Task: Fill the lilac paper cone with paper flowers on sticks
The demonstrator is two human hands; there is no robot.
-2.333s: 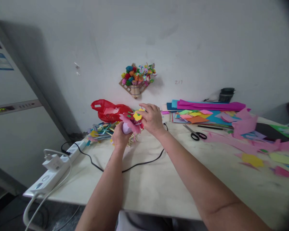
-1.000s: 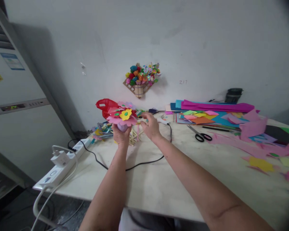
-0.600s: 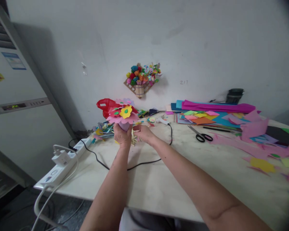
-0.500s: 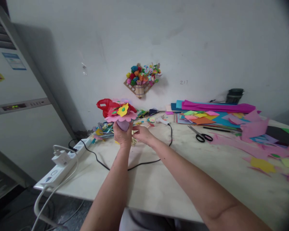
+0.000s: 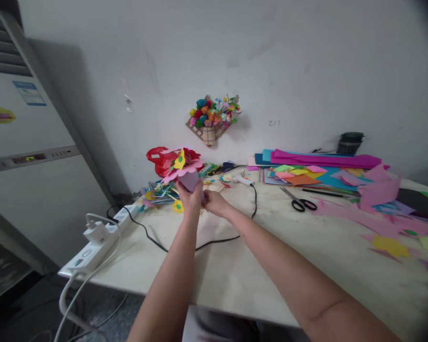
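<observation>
My left hand (image 5: 190,197) is wrapped round a lavender craft pot (image 5: 189,181), made of felt or foam sheet by its look. A pink scalloped rim (image 5: 185,170) spreads out round its top, and a yellow flower with a green centre (image 5: 179,159) stands on it. The pot leans to the left above the table. At its lower right end, my right hand (image 5: 215,203) has its fingers closed on the base; its fingertips are partly hidden. Another yellow flower (image 5: 178,206) shows just left of my left wrist, low over the table.
A red plastic bag (image 5: 157,160) and coloured scraps (image 5: 153,190) lie behind the pot. A white glue gun (image 5: 242,180) trails a black cord across the table. Black-handled scissors (image 5: 299,203), coloured sheets (image 5: 321,159) and pink offcuts (image 5: 356,214) are rightward. A power strip (image 5: 92,251) runs along the left edge.
The pot has tilted to the left, its base swinging toward my right hand. My right hand has moved slightly down and right onto the base. The view has shifted slightly.
</observation>
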